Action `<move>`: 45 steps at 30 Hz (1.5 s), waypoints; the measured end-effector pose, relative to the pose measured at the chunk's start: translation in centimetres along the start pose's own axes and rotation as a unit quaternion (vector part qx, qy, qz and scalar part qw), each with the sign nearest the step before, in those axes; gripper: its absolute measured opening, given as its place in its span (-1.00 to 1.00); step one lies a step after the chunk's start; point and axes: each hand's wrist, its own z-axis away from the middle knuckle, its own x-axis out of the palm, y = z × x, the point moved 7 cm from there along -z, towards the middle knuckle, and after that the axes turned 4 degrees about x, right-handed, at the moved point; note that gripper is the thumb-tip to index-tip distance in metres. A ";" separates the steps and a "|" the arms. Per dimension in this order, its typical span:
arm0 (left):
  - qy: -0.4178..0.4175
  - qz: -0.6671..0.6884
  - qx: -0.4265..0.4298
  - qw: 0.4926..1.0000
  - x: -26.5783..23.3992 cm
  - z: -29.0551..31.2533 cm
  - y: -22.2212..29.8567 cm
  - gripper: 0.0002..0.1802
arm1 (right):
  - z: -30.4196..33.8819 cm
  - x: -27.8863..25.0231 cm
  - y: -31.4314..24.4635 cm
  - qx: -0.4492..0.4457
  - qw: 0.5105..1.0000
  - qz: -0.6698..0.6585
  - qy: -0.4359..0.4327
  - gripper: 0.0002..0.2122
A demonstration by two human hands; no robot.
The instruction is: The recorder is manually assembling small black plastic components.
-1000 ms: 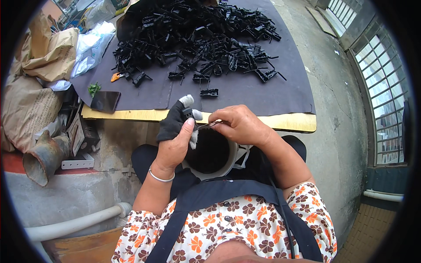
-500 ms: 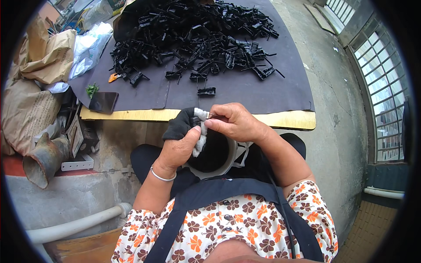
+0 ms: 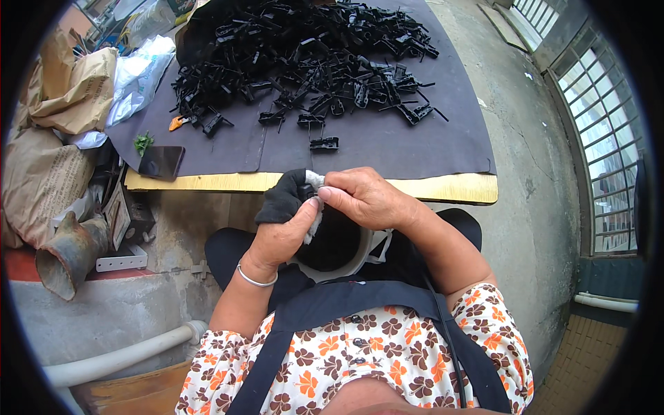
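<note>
My left hand (image 3: 280, 225), partly covered by a black glove or cloth with white fluffy material (image 3: 313, 181) at the fingers, is closed around a small black plastic part (image 3: 306, 191). My right hand (image 3: 365, 198) meets it there, thumb and forefinger pinched against the white material and the part's edge. Whatever lies between the right fingertips is hidden. Under both hands, between my knees, stands a pale bucket (image 3: 362, 256) with a dark inside. One loose black part (image 3: 324, 144) lies on the table just ahead of my hands.
A large heap of black plastic parts (image 3: 304, 62) covers the far table (image 3: 415, 149). Towards the left lie a phone (image 3: 162, 162), a green sprig (image 3: 144, 143) and an orange piece (image 3: 178, 123). Paper sacks (image 3: 52, 176) and a rusty pipe fitting (image 3: 66, 259) stand farther left.
My right hand has shifted slightly left, its fingertips closer against the left hand. A dark bit seen at the right fingers earlier is now hidden. The left hand has barely moved.
</note>
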 end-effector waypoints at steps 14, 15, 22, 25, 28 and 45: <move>0.000 -0.498 0.257 0.828 0.2 1.4 3.3 -0.74 | -1.8 -2.4 0.8 0.070 0.981 0.176 0.050 -0.75; 0.000 -0.498 0.258 0.828 0.2 1.2 3.0 -0.74 | -1.7 -3.4 1.0 0.024 0.957 0.250 0.148 -0.75; 0.058 -0.498 0.340 0.796 -0.4 0.5 4.7 -0.60 | -2.3 -0.8 1.5 0.005 0.955 0.296 -0.009 -0.76; -0.059 -0.415 0.246 0.874 0.5 -1.2 2.9 -0.49 | -0.8 -0.8 0.9 -0.020 0.973 0.229 -0.013 -0.74; -0.011 -0.261 0.123 0.957 -0.5 -1.2 1.2 -0.52 | -0.7 -1.4 -0.5 -0.037 0.987 0.150 0.043 -0.72; 0.058 -0.193 0.167 0.965 0.6 -0.3 1.8 -0.66 | 0.1 -0.4 -0.1 0.034 0.998 0.019 0.048 -0.78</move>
